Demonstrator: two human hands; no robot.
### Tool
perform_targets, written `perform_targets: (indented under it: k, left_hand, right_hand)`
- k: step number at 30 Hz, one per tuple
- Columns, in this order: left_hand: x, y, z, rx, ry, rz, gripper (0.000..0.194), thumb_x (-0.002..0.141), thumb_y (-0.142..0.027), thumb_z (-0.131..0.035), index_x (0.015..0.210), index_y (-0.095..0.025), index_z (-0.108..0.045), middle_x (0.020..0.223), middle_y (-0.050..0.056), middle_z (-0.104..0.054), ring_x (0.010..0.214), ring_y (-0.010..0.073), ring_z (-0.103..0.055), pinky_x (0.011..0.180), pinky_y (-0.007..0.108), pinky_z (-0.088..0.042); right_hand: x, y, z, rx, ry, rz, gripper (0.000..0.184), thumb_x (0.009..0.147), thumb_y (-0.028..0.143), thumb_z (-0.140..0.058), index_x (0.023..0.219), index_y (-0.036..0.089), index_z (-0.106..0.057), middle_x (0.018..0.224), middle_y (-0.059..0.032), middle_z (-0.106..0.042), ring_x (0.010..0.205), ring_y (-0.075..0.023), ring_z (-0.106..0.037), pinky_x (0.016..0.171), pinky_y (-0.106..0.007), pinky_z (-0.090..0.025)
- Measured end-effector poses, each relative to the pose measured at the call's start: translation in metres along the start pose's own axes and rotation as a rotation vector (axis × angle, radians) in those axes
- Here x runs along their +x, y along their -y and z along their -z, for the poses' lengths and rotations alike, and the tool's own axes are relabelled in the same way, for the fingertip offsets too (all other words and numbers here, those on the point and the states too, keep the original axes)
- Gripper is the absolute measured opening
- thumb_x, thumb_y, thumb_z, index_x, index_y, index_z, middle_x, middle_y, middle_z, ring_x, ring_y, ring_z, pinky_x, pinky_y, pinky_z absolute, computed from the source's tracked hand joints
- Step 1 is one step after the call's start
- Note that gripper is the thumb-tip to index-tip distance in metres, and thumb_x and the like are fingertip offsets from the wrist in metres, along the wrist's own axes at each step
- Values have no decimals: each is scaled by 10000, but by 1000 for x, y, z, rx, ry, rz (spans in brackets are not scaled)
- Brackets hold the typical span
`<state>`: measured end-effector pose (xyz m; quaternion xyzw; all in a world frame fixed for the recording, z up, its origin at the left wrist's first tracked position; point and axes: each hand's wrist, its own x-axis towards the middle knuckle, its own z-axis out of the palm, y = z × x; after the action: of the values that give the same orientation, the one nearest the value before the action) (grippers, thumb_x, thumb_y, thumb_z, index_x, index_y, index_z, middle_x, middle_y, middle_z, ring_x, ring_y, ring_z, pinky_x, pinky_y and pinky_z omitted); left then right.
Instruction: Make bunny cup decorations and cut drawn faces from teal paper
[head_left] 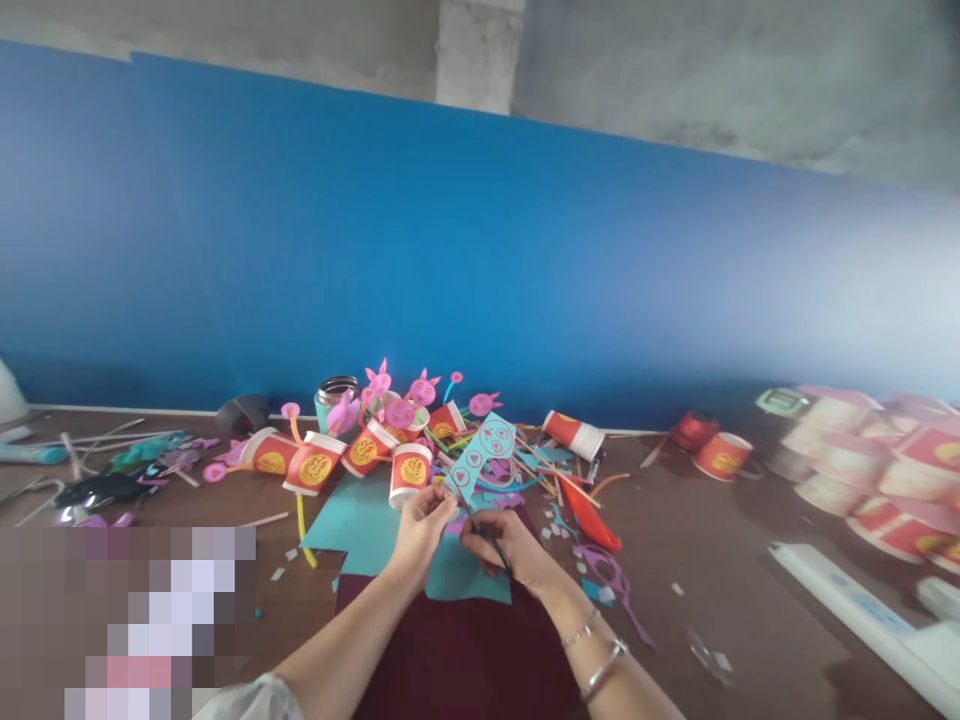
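My left hand (422, 528) pinches the lower end of a teal paper strip (482, 452) printed with pink face drawings, holding it up over the table. My right hand (504, 545) is closed round dark-handled scissors (482, 530), their blades meeting the strip's lower edge. Both hands hover above teal paper sheets (360, 525) and a dark maroon sheet (465, 655). Just behind them stands a cluster of red paper cups (315, 466) with yellow emblems, some fitted with pink animal faces (422, 389) on straws.
Paper scraps, straws and purple cut-outs (607, 575) litter the brown table (720, 580). More red cups (721, 455) lie to the right, with stacked cups (885, 470) at far right. A white long object (862, 615) lies near the right edge. A blue wall (450, 250) backs the table.
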<state>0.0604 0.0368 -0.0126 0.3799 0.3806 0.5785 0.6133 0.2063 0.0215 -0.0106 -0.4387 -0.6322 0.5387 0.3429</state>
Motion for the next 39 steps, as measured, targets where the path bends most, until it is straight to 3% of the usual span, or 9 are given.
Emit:
perform_targets:
  k: [9, 22, 26, 31, 39]
  left_hand:
    - [2, 3, 1, -9, 24, 21, 353, 540, -380, -783, 574, -165, -505, 425, -95, -400, 359, 15, -235, 373, 188, -155]
    - [1, 3, 1, -16, 52, 19, 360, 535, -381, -786, 582, -161, -504, 492, -57, -476, 426, 40, -354, 413, 185, -213]
    - [2, 5, 2, 2, 67, 31, 360, 554, -389, -779, 581, -159, -503, 458, -65, -452, 399, 30, -310, 403, 184, -176]
    - [1, 5, 2, 25, 63, 43, 380, 564, -410, -777, 582, -169, -483, 413, -105, -349, 358, 15, -217, 386, 190, -118]
    - [-1, 2, -1, 22, 20, 11, 393, 589, -457, -763, 630, -173, -494, 441, -108, -370, 364, 18, -223, 387, 190, -130]
  right_hand:
    - [-2, 6, -1, 16, 10, -1, 364, 702, 505, -682, 696, 161, -564, 425, 79, -423, 368, -66, -376, 394, -201, -300]
    - [-1, 4, -1, 28, 18, -7, 363, 698, 508, -687, 713, 165, -570, 444, 73, -440, 380, -72, -389, 398, -208, -309]
    - [-2, 6, -1, 39, 27, 2, 373, 676, 510, -702, 738, 162, -582, 476, 62, -468, 409, -82, -419, 416, -212, -336]
    - [-3, 8, 0, 4, 2, 5, 371, 697, 517, -682, 698, 162, -570, 436, 74, -422, 375, -67, -360, 393, -207, -288]
    - [1, 0, 0, 12, -46, 5, 365, 686, 498, -693, 703, 154, -573, 413, 84, -414, 353, -59, -350, 375, -197, -275]
